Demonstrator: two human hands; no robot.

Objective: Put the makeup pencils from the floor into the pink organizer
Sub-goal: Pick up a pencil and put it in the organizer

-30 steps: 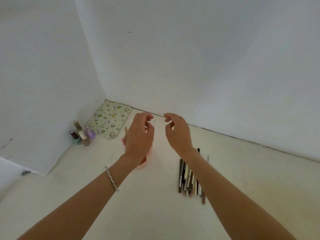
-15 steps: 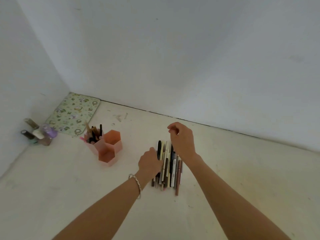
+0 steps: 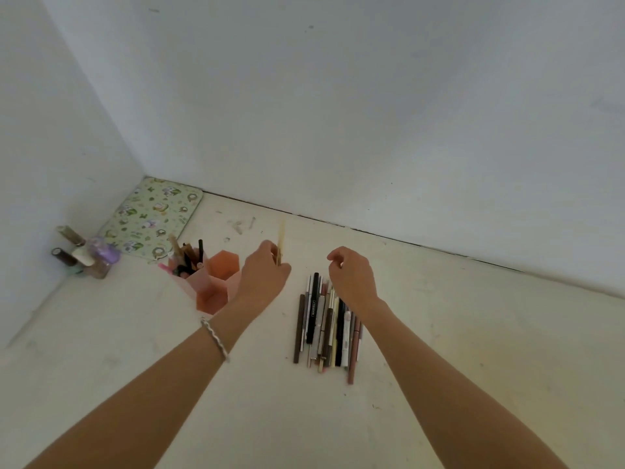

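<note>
A pink organizer (image 3: 216, 284) of hexagonal cups stands on the floor, with several pencils upright in its left cup. Just right of it, my left hand (image 3: 263, 279) pinches a pale yellow pencil (image 3: 280, 236) that points upward. A row of several makeup pencils (image 3: 326, 324) lies on the floor to the right. My right hand (image 3: 351, 277) hovers over the far end of that row with loosely curled fingers and holds nothing.
A green patterned mat (image 3: 152, 218) lies in the corner. Several small bottles (image 3: 84, 255) stand against the left wall. White walls meet the floor close behind the organizer and the pencils.
My left hand has lifted a pale yellow pencil from the row and moved left toward the organizer. My right hand has stayed over the pencils.
</note>
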